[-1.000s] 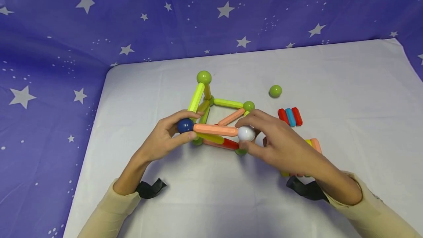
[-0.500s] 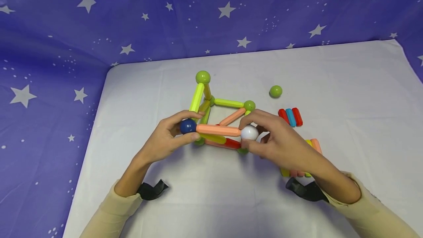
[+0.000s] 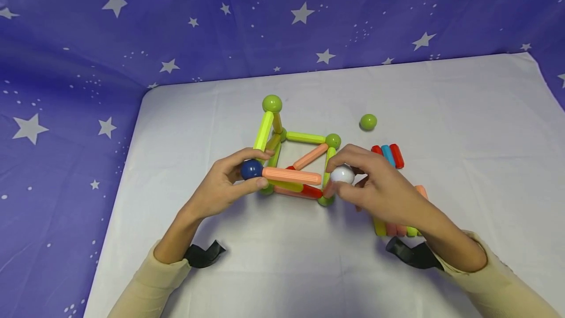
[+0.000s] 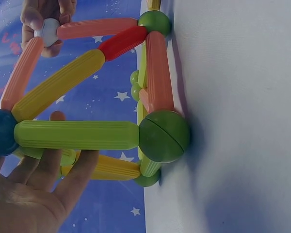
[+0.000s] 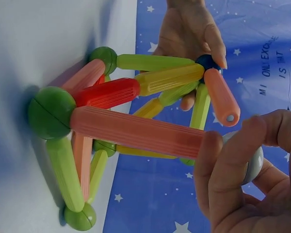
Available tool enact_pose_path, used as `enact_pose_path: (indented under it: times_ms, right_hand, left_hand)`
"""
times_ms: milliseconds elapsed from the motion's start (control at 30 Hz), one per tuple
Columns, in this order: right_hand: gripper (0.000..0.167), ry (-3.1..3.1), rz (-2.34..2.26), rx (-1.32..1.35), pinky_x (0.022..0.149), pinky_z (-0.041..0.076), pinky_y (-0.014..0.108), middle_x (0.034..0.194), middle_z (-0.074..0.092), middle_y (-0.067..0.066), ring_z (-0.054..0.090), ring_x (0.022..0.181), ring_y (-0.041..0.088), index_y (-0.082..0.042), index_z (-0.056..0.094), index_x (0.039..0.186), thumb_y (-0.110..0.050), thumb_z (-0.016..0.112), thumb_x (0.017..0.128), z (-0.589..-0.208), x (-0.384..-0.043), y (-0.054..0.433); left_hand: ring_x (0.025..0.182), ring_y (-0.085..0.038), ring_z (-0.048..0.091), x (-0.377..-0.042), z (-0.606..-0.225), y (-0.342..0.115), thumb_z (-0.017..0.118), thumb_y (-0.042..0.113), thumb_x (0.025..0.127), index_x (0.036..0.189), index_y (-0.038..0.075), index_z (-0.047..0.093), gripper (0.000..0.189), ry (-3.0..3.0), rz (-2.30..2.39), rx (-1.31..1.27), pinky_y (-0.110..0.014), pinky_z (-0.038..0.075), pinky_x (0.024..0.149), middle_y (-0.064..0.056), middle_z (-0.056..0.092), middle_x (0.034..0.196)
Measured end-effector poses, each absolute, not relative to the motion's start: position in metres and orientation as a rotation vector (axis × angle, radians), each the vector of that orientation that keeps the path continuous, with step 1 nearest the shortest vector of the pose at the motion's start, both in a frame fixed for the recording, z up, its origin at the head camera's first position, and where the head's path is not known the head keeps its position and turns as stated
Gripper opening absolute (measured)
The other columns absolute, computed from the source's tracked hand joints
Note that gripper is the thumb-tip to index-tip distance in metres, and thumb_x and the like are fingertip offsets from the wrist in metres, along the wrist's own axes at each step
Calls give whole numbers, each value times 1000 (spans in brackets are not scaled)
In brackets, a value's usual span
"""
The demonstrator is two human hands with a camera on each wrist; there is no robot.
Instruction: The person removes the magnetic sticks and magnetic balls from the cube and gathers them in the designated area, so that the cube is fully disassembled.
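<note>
A frame of coloured magnetic sticks and balls stands on the table. My left hand holds its dark blue ball between thumb and fingers. From that ball a salmon stick points right, its other end free, as the right wrist view shows. My right hand pinches the white ball, a small gap away from that free end. Another salmon stick runs from the white ball down to a green corner ball. Yellow and red sticks form a diagonal from the blue ball to the base.
A loose green ball lies at the back right. Red and blue short sticks lie in front of it. More coloured sticks are partly hidden under the right forearm. A purple star-patterned cloth hangs behind the white table.
My right hand has drawn the white ball to the right, off the end of the upper salmon stick. My left hand shifted slightly right and still holds the blue ball.
</note>
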State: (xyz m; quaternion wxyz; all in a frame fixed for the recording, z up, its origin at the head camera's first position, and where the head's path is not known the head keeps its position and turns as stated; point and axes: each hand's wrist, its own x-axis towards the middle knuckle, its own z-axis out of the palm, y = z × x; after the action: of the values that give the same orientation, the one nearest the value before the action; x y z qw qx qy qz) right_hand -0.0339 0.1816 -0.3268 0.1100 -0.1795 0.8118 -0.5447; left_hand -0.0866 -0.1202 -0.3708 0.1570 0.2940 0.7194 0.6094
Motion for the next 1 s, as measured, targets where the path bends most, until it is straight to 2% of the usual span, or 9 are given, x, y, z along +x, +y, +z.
enact_pose_path:
  times_ms: [267,533,700,833,1000]
  right_hand:
    - [29,2355,-1593,-480,58,53,30,91,67,5,60,68,21,-10,61,103,11,55,84,-326,-34,185]
    - [25,2454,-1551,-402,67,53,30,89,60,-1,55,76,19,-23,65,102,-7,75,86,-323,-32,186]
    - [21,2522,-1577,-389,69,55,28,96,63,-4,54,81,19,-20,66,105,-16,77,88,-323,-32,188]
    - [25,2639,-1577,-413,69,53,24,101,63,-4,53,87,17,-15,68,111,-14,77,88,-323,-33,194]
    - [26,2774,-1528,-336,65,49,20,96,61,0,52,82,17,-12,69,112,-13,78,87,-327,-43,211]
  left_hand:
    - [99,-23,62,-86,-373,-122,69,7,92,128,1,59,38,2048,1767,850,-31,56,82,-14,60,128]
    - [99,-24,62,-88,-373,-120,71,11,93,130,1,58,40,2023,1772,855,-31,56,82,-23,58,127]
    - [95,-24,62,-88,-373,-121,70,11,93,131,1,58,41,2025,1762,855,-31,57,78,-19,62,120]
    - [93,-24,63,-88,-373,-121,71,13,93,132,0,57,44,2020,1758,843,-31,57,76,-14,64,115]
    - [92,-24,63,-87,-372,-121,71,14,93,133,-3,55,46,2032,1749,835,-30,57,74,-13,64,113]
